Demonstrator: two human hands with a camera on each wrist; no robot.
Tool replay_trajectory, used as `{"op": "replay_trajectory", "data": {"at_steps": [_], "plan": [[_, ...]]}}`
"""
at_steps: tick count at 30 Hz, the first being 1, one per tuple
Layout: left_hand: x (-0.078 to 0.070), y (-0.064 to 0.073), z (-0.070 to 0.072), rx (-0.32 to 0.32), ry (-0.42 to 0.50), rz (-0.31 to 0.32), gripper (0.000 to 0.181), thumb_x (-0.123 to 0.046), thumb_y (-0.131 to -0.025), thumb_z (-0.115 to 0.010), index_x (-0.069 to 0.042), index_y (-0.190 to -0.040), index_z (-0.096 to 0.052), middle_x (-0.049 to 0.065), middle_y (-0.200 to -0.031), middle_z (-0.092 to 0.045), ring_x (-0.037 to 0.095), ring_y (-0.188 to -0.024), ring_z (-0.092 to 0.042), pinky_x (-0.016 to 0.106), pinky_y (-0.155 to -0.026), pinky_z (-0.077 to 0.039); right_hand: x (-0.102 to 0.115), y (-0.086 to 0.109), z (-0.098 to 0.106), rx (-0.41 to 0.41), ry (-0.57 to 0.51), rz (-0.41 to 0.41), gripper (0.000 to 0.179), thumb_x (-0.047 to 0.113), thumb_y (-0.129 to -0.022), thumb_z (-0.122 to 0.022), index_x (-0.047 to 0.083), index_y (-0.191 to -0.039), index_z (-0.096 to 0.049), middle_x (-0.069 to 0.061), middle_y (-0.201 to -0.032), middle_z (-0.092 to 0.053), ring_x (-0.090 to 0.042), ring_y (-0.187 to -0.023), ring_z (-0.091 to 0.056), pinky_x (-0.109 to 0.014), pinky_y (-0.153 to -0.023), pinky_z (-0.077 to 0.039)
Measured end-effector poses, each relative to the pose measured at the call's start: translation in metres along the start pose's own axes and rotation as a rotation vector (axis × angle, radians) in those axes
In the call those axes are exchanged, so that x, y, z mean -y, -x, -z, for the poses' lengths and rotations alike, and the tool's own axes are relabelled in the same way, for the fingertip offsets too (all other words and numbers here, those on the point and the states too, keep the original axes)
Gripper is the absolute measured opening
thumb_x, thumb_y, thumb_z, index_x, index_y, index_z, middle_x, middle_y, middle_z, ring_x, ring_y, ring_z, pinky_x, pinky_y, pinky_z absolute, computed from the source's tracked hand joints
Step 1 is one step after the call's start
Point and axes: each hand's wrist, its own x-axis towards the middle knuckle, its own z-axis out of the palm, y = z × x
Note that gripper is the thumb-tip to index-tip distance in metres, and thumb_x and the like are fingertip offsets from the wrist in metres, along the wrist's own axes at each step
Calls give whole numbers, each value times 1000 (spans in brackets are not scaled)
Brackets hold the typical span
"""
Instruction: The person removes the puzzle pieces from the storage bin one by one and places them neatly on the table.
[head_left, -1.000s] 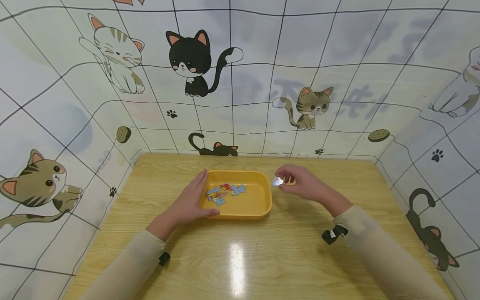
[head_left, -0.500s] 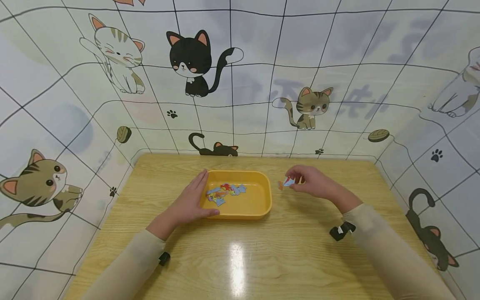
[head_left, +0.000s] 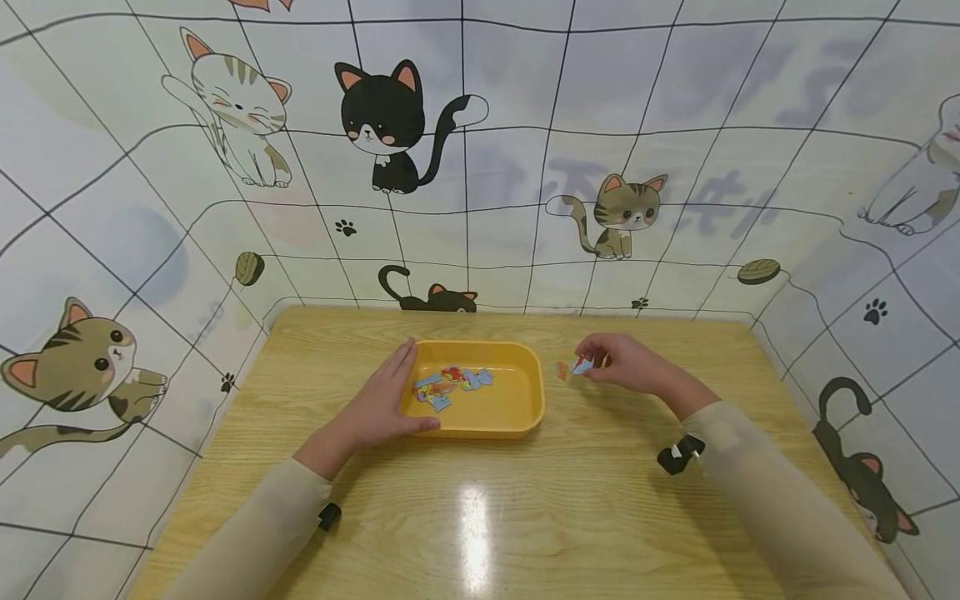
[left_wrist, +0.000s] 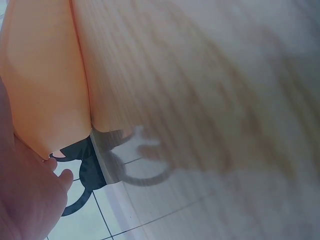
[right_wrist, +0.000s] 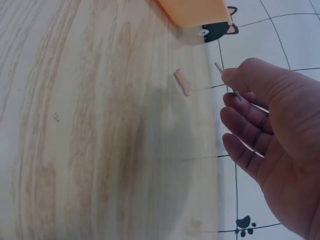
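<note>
In the head view my left hand (head_left: 375,404) rests against the left end of a yellow plastic tray (head_left: 502,429), fingers stretched along its side and thumb at the front rim. Several small jigsaw puzzle pieces (head_left: 441,403), blue, red and orange, lie in the tray's left half. To the right of the tray, my right hand (head_left: 626,364) pinches a blue and red puzzle piece (head_left: 581,365) between thumb and index finger. The right wrist view shows that pinched piece edge-on, raised off the table. An orange puzzle piece (head_left: 562,371) lies on the table between the tray and this hand.
The wooden table (head_left: 375,517) reaches back to a fabric wall (head_left: 510,167) printed with cats and a grid. Similar fabric rises at both sides. A bright light reflection (head_left: 474,533) falls on the front of the table.
My right hand has moved right, away from the tray, with one piece pinched. An orange piece now lies separately on the table. My left hand and the tray stay in place.
</note>
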Motion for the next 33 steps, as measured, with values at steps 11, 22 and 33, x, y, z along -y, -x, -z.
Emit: {"op": "replay_trajectory", "data": {"at_steps": [11,22,33], "plan": [[-1,0,1,2,0,12,137,-65,-85,-89,-3,-177,-8,13,-186,-5,35,-171,-8,62,-133,-19,-20,-4,-12,0,-65,-29,29,2,-96,-80,-1,-124,-73,-3,-97,-71,-20,-90,-65,-33,-77,-57],[0,0,0,0,12,9,138,-67,-85,-88,-3,-177,-8,12,-186,-5,34,-171,-8,62,-133,-19,-27,-8,-22,25,-67,-58,27,3,-98,-81,-1,-124,-73,-9,-105,-74,-22,-96,-68,-39,-84,-59],[0,0,0,0,9,7,137,-66,-86,-89,-3,-177,-8,10,-186,-4,35,-171,-8,62,-133,-19,-36,-13,-25,24,-67,-57,30,2,-98,-80,0,-127,-74,-8,-109,-73,-21,-99,-67,-41,-89,-59]]}}
